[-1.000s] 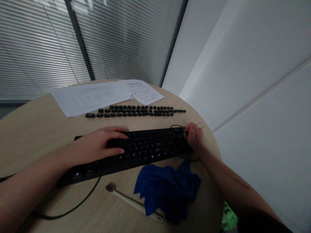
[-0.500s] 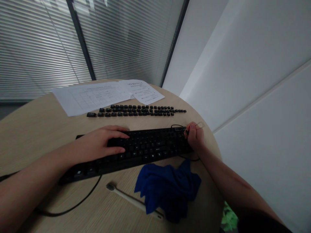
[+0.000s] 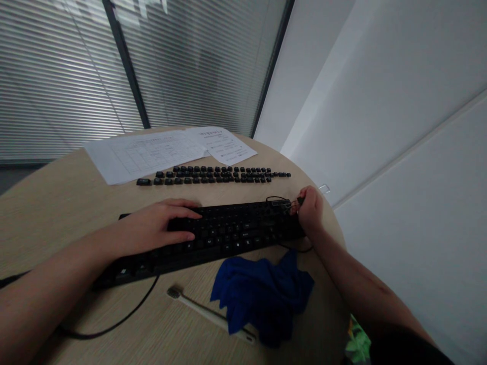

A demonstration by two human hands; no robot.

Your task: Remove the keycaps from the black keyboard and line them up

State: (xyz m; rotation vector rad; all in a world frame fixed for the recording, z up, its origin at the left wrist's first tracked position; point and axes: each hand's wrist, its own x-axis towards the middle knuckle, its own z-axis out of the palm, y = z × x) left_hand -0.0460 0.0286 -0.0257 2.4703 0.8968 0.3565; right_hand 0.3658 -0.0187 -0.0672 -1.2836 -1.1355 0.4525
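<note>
A black keyboard (image 3: pixel 228 230) lies at a slant across the wooden table, with keys gone from parts of its right end. My left hand (image 3: pixel 163 223) rests over its left half, fingers spread and touching the keys, not wrapped round anything. At the keyboard's far right corner, my right hand (image 3: pixel 310 208) is closed round a wire keycap puller (image 3: pixel 324 189). One wire loop sticks out behind the fist; the wires at the other end reach over the keyboard. Whether a keycap sits in them is too small to tell. Beyond the keyboard stand rows of loose black keycaps (image 3: pixel 220 175).
Printed papers (image 3: pixel 152 152) lie at the table's far side. Nearer me are a crumpled blue cloth (image 3: pixel 262 294) and a toothbrush (image 3: pixel 205 310), partly under the cloth. A black cable (image 3: pixel 114 324) curves at the left front. A white wall (image 3: pixel 399 152) borders the table's right edge.
My right hand has shifted slightly right and up with the keycap puller, baring its front wires over the keyboard. My left hand stays where it was.
</note>
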